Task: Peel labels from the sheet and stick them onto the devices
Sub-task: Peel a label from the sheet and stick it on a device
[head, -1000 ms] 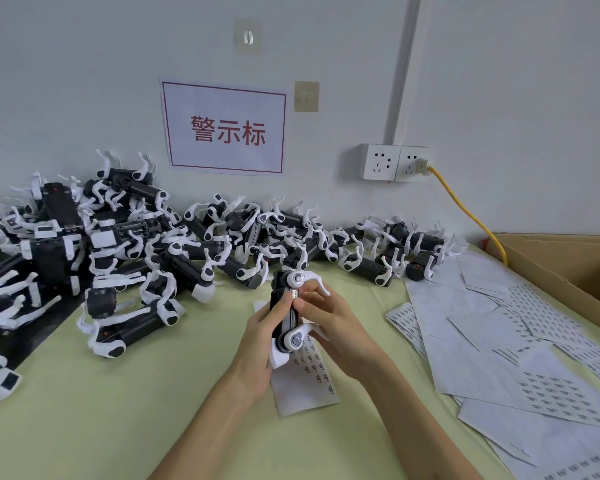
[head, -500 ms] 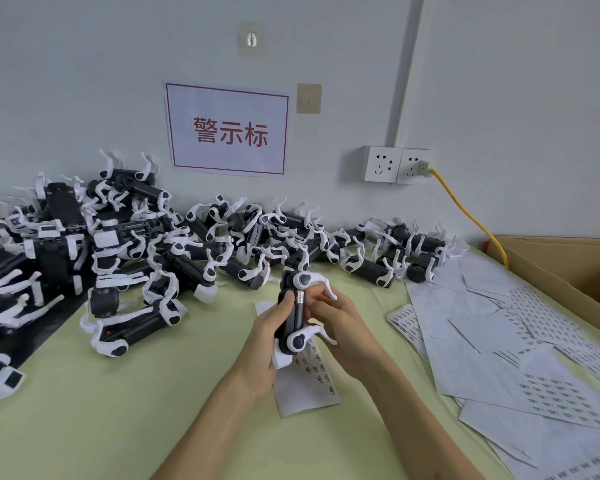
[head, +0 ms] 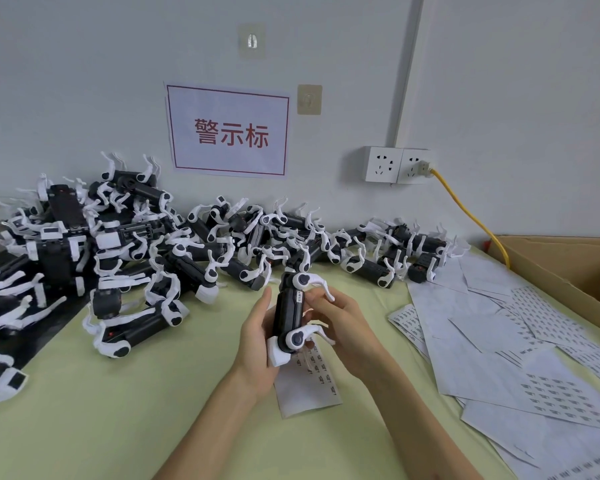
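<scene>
The left grip, a bare hand, is clamped round the black-and-white device, thumb on its near-left edge and fingers behind, holding it upright above the worktop. The right grip closes on the same device from the other side. Its thumb and forefinger meet at a small white label on the upper part of the black body, and the other fingers curl behind the white arms. Directly below both grips a label sheet lies flat, part of it hidden by the device's lower end. Beyond and left of the grips, a pile of devices lies against the wall. Right of the right grip, more label sheets overlap beside a cardboard box.
</scene>
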